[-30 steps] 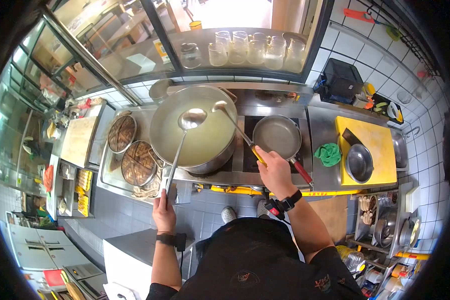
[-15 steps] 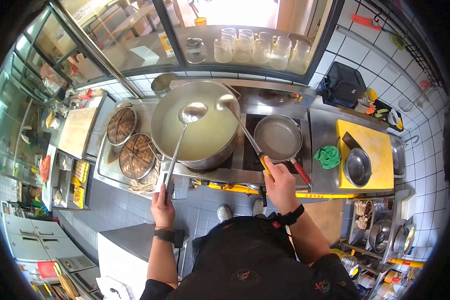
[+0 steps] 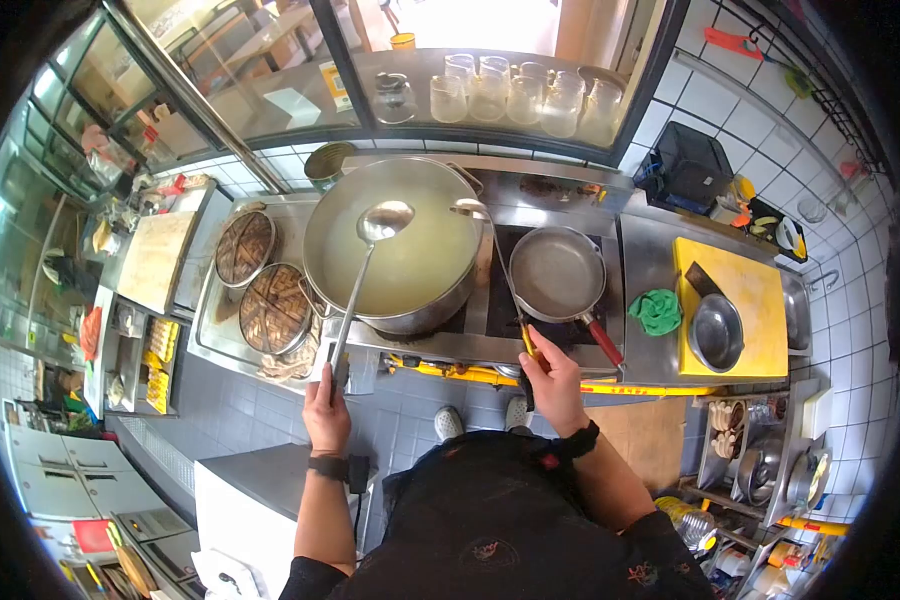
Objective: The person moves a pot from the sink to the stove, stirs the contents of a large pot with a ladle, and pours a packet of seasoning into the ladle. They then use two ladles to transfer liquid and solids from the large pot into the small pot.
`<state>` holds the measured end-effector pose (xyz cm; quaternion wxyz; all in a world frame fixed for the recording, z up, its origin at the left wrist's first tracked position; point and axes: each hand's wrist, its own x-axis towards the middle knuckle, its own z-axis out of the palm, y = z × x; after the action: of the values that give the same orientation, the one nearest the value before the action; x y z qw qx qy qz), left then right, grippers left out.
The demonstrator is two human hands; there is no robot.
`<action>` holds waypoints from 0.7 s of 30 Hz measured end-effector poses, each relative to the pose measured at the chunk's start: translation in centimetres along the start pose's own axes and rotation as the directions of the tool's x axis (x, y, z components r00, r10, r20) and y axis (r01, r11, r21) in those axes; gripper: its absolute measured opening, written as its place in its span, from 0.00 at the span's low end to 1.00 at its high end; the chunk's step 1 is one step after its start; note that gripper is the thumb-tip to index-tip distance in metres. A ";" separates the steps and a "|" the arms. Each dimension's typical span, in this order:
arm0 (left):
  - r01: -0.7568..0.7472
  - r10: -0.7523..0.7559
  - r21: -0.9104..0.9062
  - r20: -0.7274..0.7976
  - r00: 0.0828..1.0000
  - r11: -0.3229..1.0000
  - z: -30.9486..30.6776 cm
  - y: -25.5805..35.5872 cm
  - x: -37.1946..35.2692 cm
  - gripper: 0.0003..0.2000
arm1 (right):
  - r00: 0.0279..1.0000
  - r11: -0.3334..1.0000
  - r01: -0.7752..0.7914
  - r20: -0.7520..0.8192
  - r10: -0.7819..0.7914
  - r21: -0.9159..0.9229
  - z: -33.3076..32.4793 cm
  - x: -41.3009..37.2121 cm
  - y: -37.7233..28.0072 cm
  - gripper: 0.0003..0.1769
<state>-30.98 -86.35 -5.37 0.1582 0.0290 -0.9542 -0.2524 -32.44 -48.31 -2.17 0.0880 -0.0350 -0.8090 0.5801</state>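
Note:
My left hand (image 3: 326,418) is closed round the long metal handle of a ladle (image 3: 386,222). The ladle's bowl is over the pale, cloudy liquid in a large steel pot (image 3: 410,322). Closed on a yellow-and-black grip, my right hand (image 3: 554,388) holds a second long-handled utensil, a spoon (image 3: 503,255) by its look. Its metal head overlaps the pot's right rim in this view, seen nearly edge-on. Right of that shaft, a grey frying pan (image 3: 557,272) with a red handle sits on the stove.
Two round pans of browned food (image 3: 274,312) stand left of the pot. At right lie a green cloth (image 3: 655,313) and a yellow cutting board (image 3: 765,325), which carries a cleaver (image 3: 703,282) and a metal bowl (image 3: 716,335). Glass jugs (image 3: 525,98) line the window ledge.
The right-hand utensil has turned, its head now edge-on and shifted right toward the pot's rim. My right hand has moved slightly down. The left-hand ladle has barely moved.

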 end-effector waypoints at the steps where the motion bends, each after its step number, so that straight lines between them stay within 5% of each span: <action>1: -0.001 0.001 -0.012 -0.006 1.000 1.000 0.0 0.0 0.0 0.25 | 1.000 1.000 -0.001 -0.004 0.001 0.000 -0.1 0.0 -0.1 0.25; 6: -0.026 0.024 -0.048 -0.049 0.999 0.998 0.4 -0.4 -0.2 0.28 | 0.971 0.947 -0.238 0.090 0.223 0.215 -0.4 -0.2 -0.6 0.26; 10: -0.025 0.023 -0.042 -0.042 0.999 0.999 0.4 -0.3 -0.2 0.27 | 0.970 0.943 -0.240 0.089 0.225 0.233 -0.1 -0.3 -1.2 0.25; 12: -0.030 0.028 -0.056 -0.045 0.999 0.998 0.3 -0.2 -0.2 0.27 | 0.995 0.993 0.097 -0.014 -0.098 -0.065 0.4 -0.3 -0.9 0.25; 13: -0.034 0.031 -0.057 -0.051 0.998 0.998 0.3 0.0 -0.2 0.27 | 0.995 0.993 0.096 -0.013 -0.097 -0.065 0.5 -0.2 -0.4 0.25; 15: -0.036 0.032 -0.061 -0.056 0.998 0.997 0.2 0.4 -0.3 0.27 | 0.967 0.873 0.250 0.150 -0.205 -0.419 0.4 0.1 0.8 0.26; 21: 0.077 -0.077 0.000 0.051 0.996 0.997 0.0 1.0 -0.3 0.24 | 0.897 0.798 0.429 0.099 -0.430 -0.424 0.2 -0.2 1.0 0.29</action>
<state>-30.69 -85.42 -4.94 0.1241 0.0590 -0.9559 -0.2598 -32.32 -48.20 -3.18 0.2078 0.1299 -0.9043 0.3494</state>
